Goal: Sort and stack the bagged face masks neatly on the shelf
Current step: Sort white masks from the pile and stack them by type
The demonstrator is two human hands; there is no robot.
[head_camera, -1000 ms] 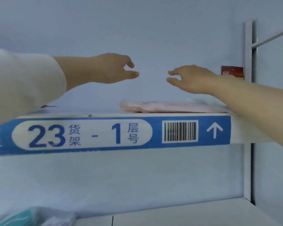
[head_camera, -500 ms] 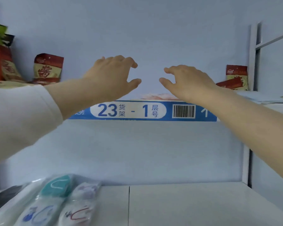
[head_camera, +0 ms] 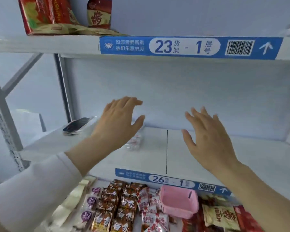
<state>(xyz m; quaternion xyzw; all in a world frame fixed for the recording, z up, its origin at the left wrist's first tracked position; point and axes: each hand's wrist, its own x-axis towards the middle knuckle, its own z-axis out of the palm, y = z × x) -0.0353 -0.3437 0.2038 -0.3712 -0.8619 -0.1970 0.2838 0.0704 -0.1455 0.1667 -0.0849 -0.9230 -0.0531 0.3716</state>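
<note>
Over the middle shelf (head_camera: 208,148), the left hand (head_camera: 119,121) and right hand (head_camera: 208,138) hover with fingers spread, holding nothing. A clear bagged mask (head_camera: 134,143) lies half-hidden under the left hand, toward the shelf's back edge. Probably a reach to pick it up; next, pinch its edge.

Three shelf levels. The top shelf (head_camera: 40,44) carries snack packs (head_camera: 40,14) at its left end; a label strip (head_camera: 189,47) runs along its front edge, centre to right. On the middle shelf (head_camera: 149,158) a bagged mask (head_camera: 76,126) lies at the left rear, w/ a second bag (head_camera: 134,143) nearer centre (partly hidden behind the left hand (head_camera: 120,121)). The left hand hovers left of the shelf's seam (head_camera: 167,151), the right hand (head_camera: 208,139) right of it, the two apart. On the level below, a basket (head_camera: 177,208) stands w/ snack packets (head_camera: 117,208) to its left & more to its right.
</note>
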